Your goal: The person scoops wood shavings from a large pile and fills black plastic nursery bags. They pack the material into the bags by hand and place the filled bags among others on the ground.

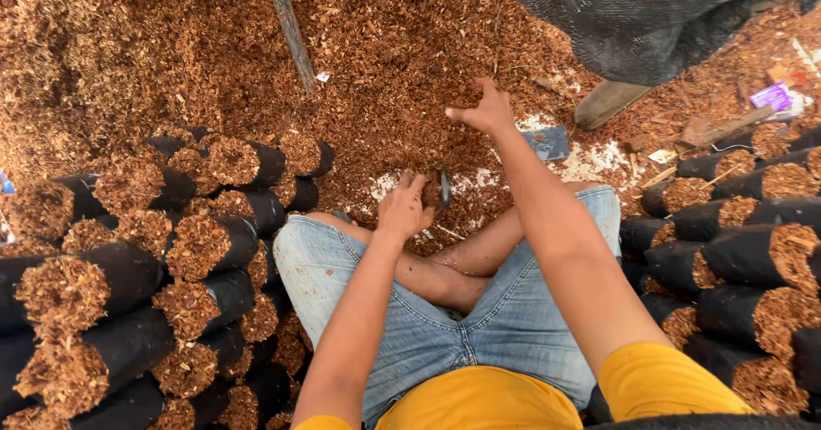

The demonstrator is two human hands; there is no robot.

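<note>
I sit cross-legged in blue denim shorts and a yellow shirt facing a large heap of brown shredded fibre. My left hand grips a small black bag held open just above my knees, with brown fibre inside it. My right hand reaches forward, fingers closed into the heap, grabbing a handful of fibre. The bag's lower part is hidden behind my left hand.
Stacks of filled black bags lie on their sides at my left, and more filled bags at my right. A grey pole lies across the heap. Dark netting hangs at upper right, beside a flat grey piece and purple wrapper.
</note>
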